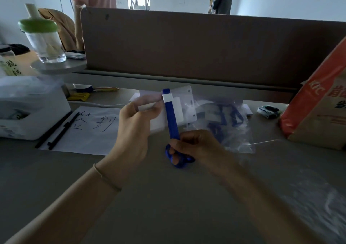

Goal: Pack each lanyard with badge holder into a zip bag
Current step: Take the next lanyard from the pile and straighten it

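My left hand pinches the top edge of a clear badge holder held up above the desk, near its white clip. A blue lanyard strap runs down from that clip into my right hand, whose fingers are curled round the bunched blue loop at the bottom. Behind my hands, a pile of zip bags with blue lanyards inside lies on the desk. More clear plastic bags lie at the lower right, blurred.
A white sheet with handwriting and two black pens lie at left beside a white box. An orange paper bag stands at right. A brown partition closes off the back, with a green-lidded cup at its left.
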### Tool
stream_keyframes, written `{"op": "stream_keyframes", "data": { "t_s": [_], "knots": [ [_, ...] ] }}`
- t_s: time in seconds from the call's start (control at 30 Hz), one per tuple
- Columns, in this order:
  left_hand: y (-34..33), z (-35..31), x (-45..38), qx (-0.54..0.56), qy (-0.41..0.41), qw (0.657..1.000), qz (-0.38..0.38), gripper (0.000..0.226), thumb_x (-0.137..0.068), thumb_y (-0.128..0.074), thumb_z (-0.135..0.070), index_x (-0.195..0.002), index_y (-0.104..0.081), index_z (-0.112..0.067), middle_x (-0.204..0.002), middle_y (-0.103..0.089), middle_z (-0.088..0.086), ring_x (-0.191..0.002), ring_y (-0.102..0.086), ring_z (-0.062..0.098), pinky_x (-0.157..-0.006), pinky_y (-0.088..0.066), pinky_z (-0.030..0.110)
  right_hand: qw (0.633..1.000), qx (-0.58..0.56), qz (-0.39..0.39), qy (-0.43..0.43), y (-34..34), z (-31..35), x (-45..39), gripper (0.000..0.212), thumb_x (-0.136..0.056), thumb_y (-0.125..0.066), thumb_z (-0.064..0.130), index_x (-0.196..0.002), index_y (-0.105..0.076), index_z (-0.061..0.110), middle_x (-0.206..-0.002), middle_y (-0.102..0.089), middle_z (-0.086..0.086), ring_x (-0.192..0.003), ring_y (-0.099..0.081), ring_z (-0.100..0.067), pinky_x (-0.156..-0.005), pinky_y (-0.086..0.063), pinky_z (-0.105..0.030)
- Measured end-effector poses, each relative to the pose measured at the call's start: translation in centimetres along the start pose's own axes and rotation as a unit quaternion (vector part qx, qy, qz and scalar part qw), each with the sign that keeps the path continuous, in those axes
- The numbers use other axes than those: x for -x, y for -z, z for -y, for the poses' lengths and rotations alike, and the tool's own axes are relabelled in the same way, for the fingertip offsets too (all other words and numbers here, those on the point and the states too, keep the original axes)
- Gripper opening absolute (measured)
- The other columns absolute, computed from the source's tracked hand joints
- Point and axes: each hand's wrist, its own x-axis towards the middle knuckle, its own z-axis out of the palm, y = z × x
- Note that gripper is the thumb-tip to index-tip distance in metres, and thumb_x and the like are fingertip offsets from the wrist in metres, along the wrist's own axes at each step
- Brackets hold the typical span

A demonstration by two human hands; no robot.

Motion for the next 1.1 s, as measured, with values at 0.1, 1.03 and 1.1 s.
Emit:
{"op": "stream_keyframes", "data": {
  "t_s": [0.1,1.03,1.1],
  "knots": [
    [0.1,-0.3,0.0,0.031,0.053,0.998,0.010,0.022,-0.088,-0.065,-0.007,-0.086,-0.078,-0.025,-0.097,-0.075,-0.001,-0.112,-0.062,0.027,-0.092,-0.051,0.044,0.997,0.069,0.010,-0.019,-0.4,-0.6,-0.3,0.025,-0.096,-0.064,0.020,-0.075,-0.072,0.007,-0.067,-0.071,-0.007,-0.065,-0.066,-0.016,-0.078,-0.058,-0.031],
    [1.4,0.6,-1.2,-0.381,0.126,0.858,0.321,0.022,-0.087,-0.072,-0.013,-0.096,-0.070,-0.032,-0.102,-0.069,-0.009,-0.094,-0.067,0.013,-0.077,-0.056,0.032,0.913,0.350,-0.162,0.133,6.1,0.9,0.1,0.027,-0.096,-0.064,0.028,-0.069,-0.066,0.027,-0.057,-0.062,0.011,-0.055,-0.058,-0.010,-0.054,-0.043,-0.029],
    [1.2,0.7,-1.2,-0.383,0.102,0.871,0.291,0.022,-0.088,-0.070,-0.010,-0.098,-0.070,-0.030,-0.101,-0.068,-0.013,-0.095,-0.064,0.005,-0.078,-0.051,0.023,0.920,0.334,-0.157,0.133,5.8,1.6,0.3,0.030,-0.097,-0.062,0.027,-0.068,-0.064,0.025,-0.057,-0.062,0.006,-0.052,-0.057,-0.012,-0.055,-0.044,-0.034]
  ]
}}
